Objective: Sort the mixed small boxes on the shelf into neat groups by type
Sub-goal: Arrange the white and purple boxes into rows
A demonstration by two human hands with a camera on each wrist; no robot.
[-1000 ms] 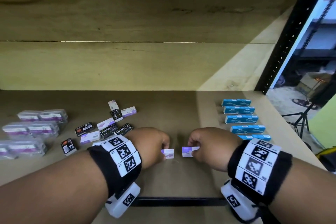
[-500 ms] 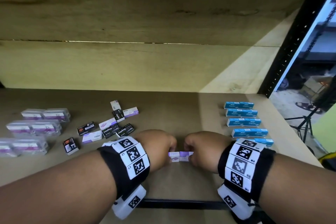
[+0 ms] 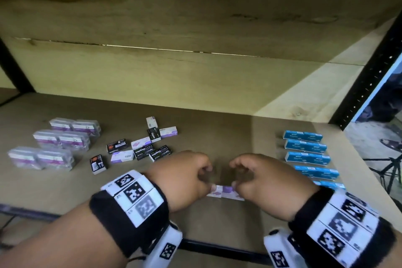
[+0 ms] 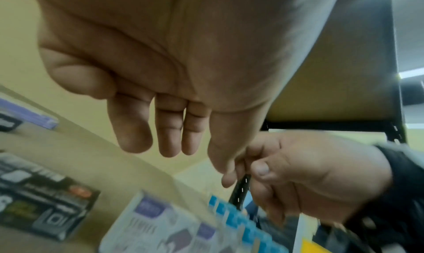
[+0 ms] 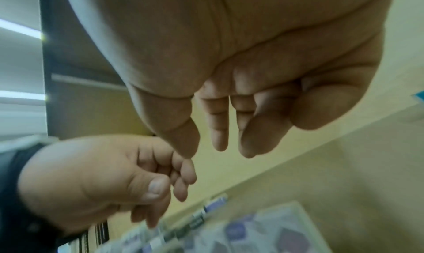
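1. Two small white-and-purple boxes [image 3: 225, 192] lie end to end, touching, on the shelf [image 3: 217, 132] at the lower centre of the head view, near its front edge.
2. The left hand [image 3: 180, 177] sits just left of the pair. Its fingers [image 4: 135, 130] hang loosely bent and slightly apart in the left wrist view, with nothing between them; the thumb tip is at the left box's near edge, though contact cannot be judged through the blur.
3. The right hand [image 3: 267, 178] mirrors it just right of the pair. Its fingers [image 5: 218, 126] are also relaxed and apart, holding nothing, the thumb tip close to the right box.
4. A mixed cluster of loose boxes [image 3: 141, 148] lies in the centre left of the head view: black staple boxes and white-and-purple ones at various angles, some touching.
5. Farther left are three rows of clear-wrapped purple packs [image 3: 63, 146], set one behind the other.
6. On the right side of the frame, blue boxes [image 3: 306, 148] form a tidy column of rows running from the back toward the front edge, the nearest partly hidden by the right wrist.
7. Both wrists wear black bands [image 3: 130, 200] with white square-code markers.
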